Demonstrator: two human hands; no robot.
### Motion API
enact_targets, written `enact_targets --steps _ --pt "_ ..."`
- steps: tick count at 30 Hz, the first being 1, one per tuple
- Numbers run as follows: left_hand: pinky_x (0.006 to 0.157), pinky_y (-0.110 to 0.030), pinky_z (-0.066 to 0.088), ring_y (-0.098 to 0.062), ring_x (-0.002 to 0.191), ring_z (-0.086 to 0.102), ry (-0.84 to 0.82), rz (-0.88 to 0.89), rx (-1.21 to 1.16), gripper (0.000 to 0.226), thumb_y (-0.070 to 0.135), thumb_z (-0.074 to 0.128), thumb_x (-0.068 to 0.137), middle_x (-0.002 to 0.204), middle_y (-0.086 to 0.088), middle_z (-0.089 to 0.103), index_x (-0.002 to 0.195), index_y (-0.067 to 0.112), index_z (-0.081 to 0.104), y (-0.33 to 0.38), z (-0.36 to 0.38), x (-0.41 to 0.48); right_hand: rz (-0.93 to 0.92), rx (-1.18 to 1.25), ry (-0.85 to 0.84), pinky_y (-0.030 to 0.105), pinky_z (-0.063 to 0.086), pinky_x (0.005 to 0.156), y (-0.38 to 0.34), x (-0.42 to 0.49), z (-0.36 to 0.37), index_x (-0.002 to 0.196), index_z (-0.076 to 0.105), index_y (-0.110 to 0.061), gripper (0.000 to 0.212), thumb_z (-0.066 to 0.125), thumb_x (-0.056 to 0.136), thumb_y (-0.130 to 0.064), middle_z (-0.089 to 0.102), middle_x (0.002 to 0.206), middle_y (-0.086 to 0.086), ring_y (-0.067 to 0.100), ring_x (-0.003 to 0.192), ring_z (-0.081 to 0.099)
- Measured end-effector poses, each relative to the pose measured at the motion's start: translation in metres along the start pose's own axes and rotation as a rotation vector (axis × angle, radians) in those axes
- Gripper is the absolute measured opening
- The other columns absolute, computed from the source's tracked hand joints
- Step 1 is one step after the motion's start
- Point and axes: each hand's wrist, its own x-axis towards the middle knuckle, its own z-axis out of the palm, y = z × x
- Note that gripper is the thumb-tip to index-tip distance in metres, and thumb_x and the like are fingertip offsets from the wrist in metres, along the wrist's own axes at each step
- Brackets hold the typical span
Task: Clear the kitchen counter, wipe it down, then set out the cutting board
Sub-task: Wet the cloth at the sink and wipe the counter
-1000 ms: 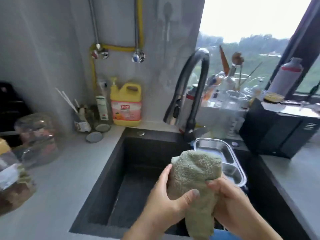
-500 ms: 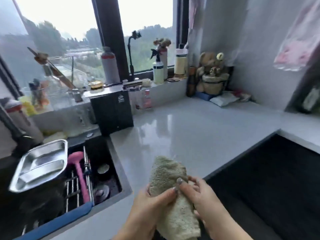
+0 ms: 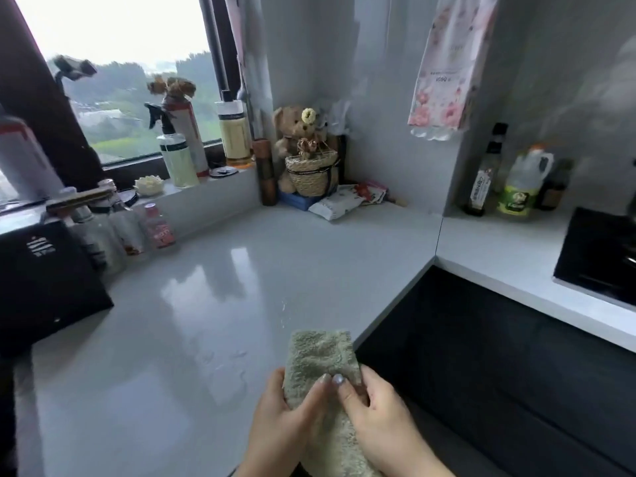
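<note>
Now turned from the sink to the counter (image 3: 213,304) mid-frame, the left hand (image 3: 285,418) and right hand (image 3: 378,418) both grip the cloth (image 3: 320,359) at bottom centre, so wiping looks next.

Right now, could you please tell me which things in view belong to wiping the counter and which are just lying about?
For the job:
- cloth, gripped by the left hand and right hand
- counter, with water drops near the cloth

Just lying about:
- teddy bear
- basket
- spray bottle
- white packet
- oil jug
- black box
</note>
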Motion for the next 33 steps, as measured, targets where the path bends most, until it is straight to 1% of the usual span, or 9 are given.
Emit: enact_targets --steps 3,6,9,11,15,20,23,29,33 --pt "0.046 -0.009 0.044 0.005 0.049 0.06 0.068 -0.025 -0.022 0.017 0.014 0.075 0.069 0.068 0.001 0.067 0.078 0.009 0.062 -0.001 0.017 0.051 0.014 0.011 -0.042 0.005 0.047 0.073 0.004 0.045 -0.008 0.088 0.065 -0.04 0.007 0.06 0.084 -0.035 0.073 0.092 -0.012 -0.006 0.087 0.065" --pt "0.056 -0.018 0.043 -0.005 0.064 0.06 0.139 -0.034 -0.046 0.018 0.015 0.074 0.071 0.073 -0.001 0.065 0.074 0.016 0.056 0.003 0.026 0.102 0.058 0.112 -0.213 0.012 0.048 0.085 0.002 0.088 -0.012 0.107 0.06 -0.04 0.03 0.067 0.079 -0.034 0.072 0.104 -0.018 -0.004 0.1 0.064" --pt "0.067 -0.025 0.047 -0.015 0.07 0.061 0.13 -0.047 -0.004 0.018 0.022 0.07 0.076 0.081 -0.002 0.067 0.088 0.017 0.057 0.008 0.029 0.142 0.093 0.093 -0.234 0.013 0.049 0.082 0.0 0.133 -0.018 0.109 0.059 -0.032 0.029 0.065 0.084 -0.02 0.073 0.098 -0.018 -0.003 0.096 0.066" --pt "0.066 -0.035 0.048 -0.021 0.067 0.061 0.121 -0.052 0.025 0.032 0.024 0.067 0.078 0.08 -0.001 0.066 0.104 0.023 0.049 0.01 0.028 0.163 0.135 0.081 -0.157 0.016 0.052 0.073 0.0 0.166 -0.029 0.098 0.062 -0.026 0.021 0.061 0.085 -0.01 0.075 0.087 -0.01 0.001 0.084 0.069" --pt "0.06 -0.028 0.044 -0.019 0.055 0.061 0.148 -0.041 0.101 0.042 0.014 0.069 0.076 0.069 0.002 0.065 0.11 0.028 0.049 0.005 0.013 0.189 0.2 -0.01 0.064 0.035 0.057 0.075 0.003 0.225 -0.073 0.093 0.062 -0.031 0.025 0.055 0.087 -0.008 0.074 0.089 -0.002 0.017 0.081 0.071" --pt "0.068 -0.037 0.047 -0.013 0.05 0.06 0.195 -0.078 0.161 0.043 0.004 0.069 0.073 0.058 -0.002 0.065 0.107 0.026 0.056 -0.006 0.0 0.209 0.123 -0.415 0.311 0.042 0.049 0.09 0.011 0.316 -0.152 0.12 0.052 -0.02 0.033 0.056 0.087 -0.015 0.066 0.114 0.011 0.03 0.102 0.062" --pt "0.06 -0.018 0.045 -0.006 0.053 0.061 0.253 -0.057 0.186 0.048 0.005 0.07 0.072 0.066 0.014 0.068 0.105 0.035 0.052 -0.007 0.006 0.216 0.092 -0.783 0.386 0.039 0.044 0.086 0.01 0.374 -0.187 0.129 0.047 -0.017 0.044 0.056 0.086 -0.023 0.058 0.124 0.02 0.038 0.11 0.055" --pt "0.056 -0.002 0.04 0.002 0.055 0.059 0.386 -0.092 0.227 0.051 0.01 0.067 0.076 0.069 0.0 0.067 0.121 0.027 0.049 -0.002 0.045 0.229 0.126 -1.004 0.144 0.039 0.042 0.093 0.027 0.441 -0.181 0.132 0.043 -0.02 0.045 0.049 0.088 -0.024 0.044 0.121 0.023 0.04 0.107 0.052" --pt "0.062 -0.016 0.045 -0.012 0.064 0.065 0.481 -0.144 0.17 0.063 0.01 0.065 0.078 0.075 -0.004 0.067 0.131 0.03 0.038 -0.002 0.07 0.23 0.018 -1.013 0.066 0.038 0.041 0.093 0.039 0.432 -0.149 0.132 0.043 -0.02 0.045 0.049 0.088 -0.023 0.045 0.123 0.019 0.039 0.106 0.053"
